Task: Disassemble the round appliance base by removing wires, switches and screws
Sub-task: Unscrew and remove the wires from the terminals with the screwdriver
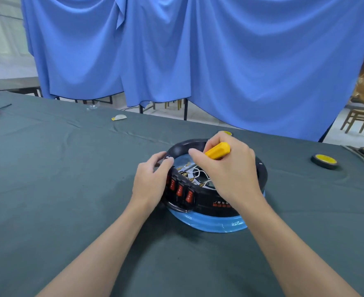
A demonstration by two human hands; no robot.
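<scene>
Several wires [198, 171] partly under right hand [232, 174]

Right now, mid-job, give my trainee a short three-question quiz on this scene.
1. True or false: the right hand grips a yellow-handled screwdriver over the round appliance base.
2. The left hand holds: A) the base's rim beside the red switches; B) a pair of pliers; C) a loose wire.
3. What colour is the band under the black base?
Key: 1 true; 2 A; 3 blue.
</scene>
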